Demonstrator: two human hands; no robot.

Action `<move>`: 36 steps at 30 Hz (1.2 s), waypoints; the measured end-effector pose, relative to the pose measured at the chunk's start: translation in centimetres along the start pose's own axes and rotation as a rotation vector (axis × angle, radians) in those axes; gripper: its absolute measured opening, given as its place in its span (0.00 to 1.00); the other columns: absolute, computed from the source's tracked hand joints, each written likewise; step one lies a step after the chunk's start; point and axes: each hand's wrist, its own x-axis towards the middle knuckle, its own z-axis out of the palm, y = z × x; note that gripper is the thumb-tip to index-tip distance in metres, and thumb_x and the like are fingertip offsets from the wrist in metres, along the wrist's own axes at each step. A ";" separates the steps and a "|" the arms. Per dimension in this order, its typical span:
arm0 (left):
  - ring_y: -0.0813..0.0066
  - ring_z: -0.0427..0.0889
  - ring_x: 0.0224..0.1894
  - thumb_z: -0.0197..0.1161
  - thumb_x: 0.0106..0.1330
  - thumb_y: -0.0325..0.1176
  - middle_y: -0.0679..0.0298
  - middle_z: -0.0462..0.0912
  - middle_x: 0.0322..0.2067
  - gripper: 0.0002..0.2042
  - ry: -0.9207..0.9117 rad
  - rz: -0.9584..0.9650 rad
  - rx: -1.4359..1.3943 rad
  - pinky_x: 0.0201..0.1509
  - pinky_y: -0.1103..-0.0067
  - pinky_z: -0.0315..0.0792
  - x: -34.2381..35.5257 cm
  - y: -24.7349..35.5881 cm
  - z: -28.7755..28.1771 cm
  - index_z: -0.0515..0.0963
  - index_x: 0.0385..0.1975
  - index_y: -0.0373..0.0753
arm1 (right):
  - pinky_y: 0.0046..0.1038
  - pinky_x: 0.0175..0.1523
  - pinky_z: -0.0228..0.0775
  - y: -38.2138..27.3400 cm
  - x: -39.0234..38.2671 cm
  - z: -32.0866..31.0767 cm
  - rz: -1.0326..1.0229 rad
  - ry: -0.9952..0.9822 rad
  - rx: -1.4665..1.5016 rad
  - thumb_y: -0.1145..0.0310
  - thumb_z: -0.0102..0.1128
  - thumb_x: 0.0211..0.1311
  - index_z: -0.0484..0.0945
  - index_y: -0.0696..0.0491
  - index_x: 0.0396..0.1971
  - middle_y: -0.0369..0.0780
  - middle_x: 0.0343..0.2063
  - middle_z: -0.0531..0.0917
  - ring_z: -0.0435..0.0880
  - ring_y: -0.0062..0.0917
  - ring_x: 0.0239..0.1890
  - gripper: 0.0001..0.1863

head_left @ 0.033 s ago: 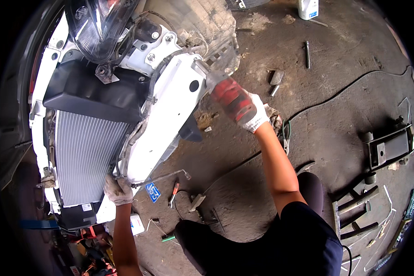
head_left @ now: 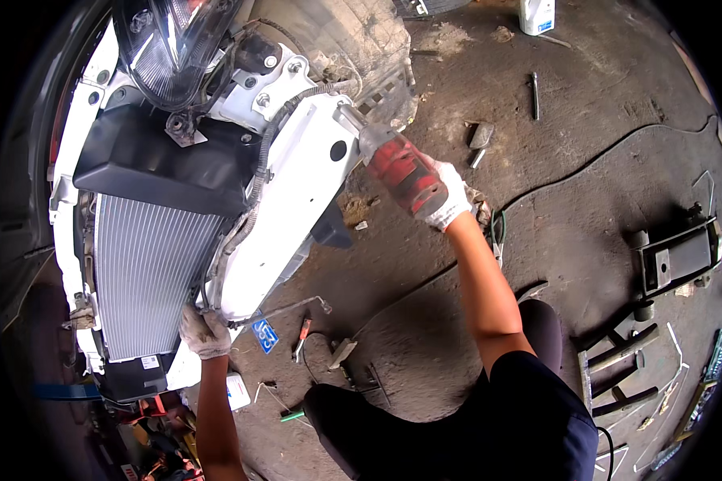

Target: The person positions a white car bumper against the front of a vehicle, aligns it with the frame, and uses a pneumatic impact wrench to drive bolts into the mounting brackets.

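Observation:
My right hand (head_left: 451, 200), in a white glove, is closed around a red and black power impact wrench (head_left: 405, 172). Its metal nose and socket point up-left to the upper end of a white painted metal beam (head_left: 285, 204). My left hand (head_left: 204, 332), in a soiled glove, is closed at the beam's lower end, beside the radiator (head_left: 148, 272). Its fingertips are partly hidden, so what they grip cannot be made out. A thin bent metal rod (head_left: 285, 309) sticks out to the right from near this hand. A corrugated wiring harness (head_left: 257, 188) runs along the beam.
A headlight (head_left: 176, 56) and a black plastic cover (head_left: 164, 160) sit above the radiator. On the dirty floor lie a black cable (head_left: 602, 160), an orange-handled tool (head_left: 302, 338), a blue plate (head_left: 265, 335) and a metal bracket (head_left: 682, 260). A white bottle (head_left: 537, 14) stands at the far side.

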 end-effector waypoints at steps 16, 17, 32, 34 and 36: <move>0.37 0.79 0.38 0.48 0.70 0.49 0.36 0.79 0.40 0.31 -0.045 0.037 0.068 0.43 0.55 0.73 -0.5 -1.1 0.5 0.70 0.53 0.20 | 0.36 0.66 0.64 -1.8 1.9 2.1 -0.780 0.152 -1.196 0.65 0.55 0.65 0.76 0.49 0.51 0.42 0.53 0.78 0.74 0.39 0.58 0.16; 0.37 0.80 0.38 0.48 0.70 0.49 0.36 0.79 0.40 0.31 -0.049 0.046 0.072 0.42 0.55 0.73 -0.8 -1.3 0.4 0.70 0.53 0.20 | 0.36 0.65 0.65 -2.6 1.7 2.2 -0.725 0.098 -1.082 0.65 0.55 0.65 0.76 0.49 0.51 0.42 0.51 0.79 0.75 0.39 0.56 0.15; 0.55 0.78 0.36 0.44 0.69 0.48 0.43 0.77 0.39 0.33 -0.095 -0.180 -0.318 0.35 0.69 0.71 -1.5 -3.5 1.6 0.59 0.63 0.23 | 0.40 0.64 0.65 14.6 -3.2 3.5 -0.500 0.155 -0.270 0.68 0.52 0.63 0.75 0.50 0.53 0.45 0.52 0.77 0.75 0.42 0.55 0.18; 0.55 0.73 0.42 0.48 0.66 0.48 0.43 0.72 0.44 0.35 -0.105 -0.169 -0.277 0.41 0.69 0.67 -1.8 -5.1 1.6 0.56 0.65 0.24 | 0.37 0.58 0.73 16.6 -2.5 5.9 -0.540 0.147 -0.189 0.71 0.49 0.66 0.73 0.54 0.56 0.47 0.53 0.78 0.80 0.38 0.51 0.19; 0.54 0.67 0.48 0.51 0.63 0.47 0.43 0.67 0.50 0.37 -0.120 -0.123 -0.186 0.48 0.68 0.62 -2.2 -7.7 2.2 0.54 0.66 0.25 | 0.35 0.54 0.77 16.9 -3.2 7.0 -0.552 0.164 -0.142 0.73 0.47 0.68 0.72 0.58 0.58 0.47 0.53 0.79 0.83 0.35 0.49 0.19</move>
